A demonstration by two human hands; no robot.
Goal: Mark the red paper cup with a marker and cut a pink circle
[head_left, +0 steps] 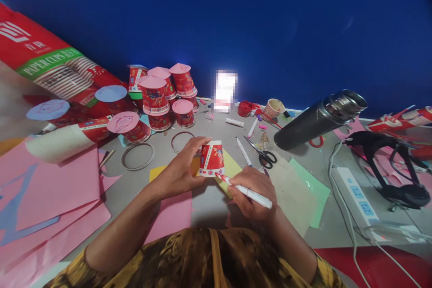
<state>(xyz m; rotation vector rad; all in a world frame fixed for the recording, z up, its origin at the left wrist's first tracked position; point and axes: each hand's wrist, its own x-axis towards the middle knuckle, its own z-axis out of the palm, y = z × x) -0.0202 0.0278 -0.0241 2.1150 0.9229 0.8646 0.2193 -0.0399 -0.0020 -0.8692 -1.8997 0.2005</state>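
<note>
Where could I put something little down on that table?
Bare table shows between the big ring and the small ring, with another patch between the left hand and the fat white marker. It's crowded on the left with stacked cups and pink paper, and around the scissors.

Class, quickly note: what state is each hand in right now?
Left hand: holding a red paper cup.
Right hand: closed, holding a white marker.
</note>
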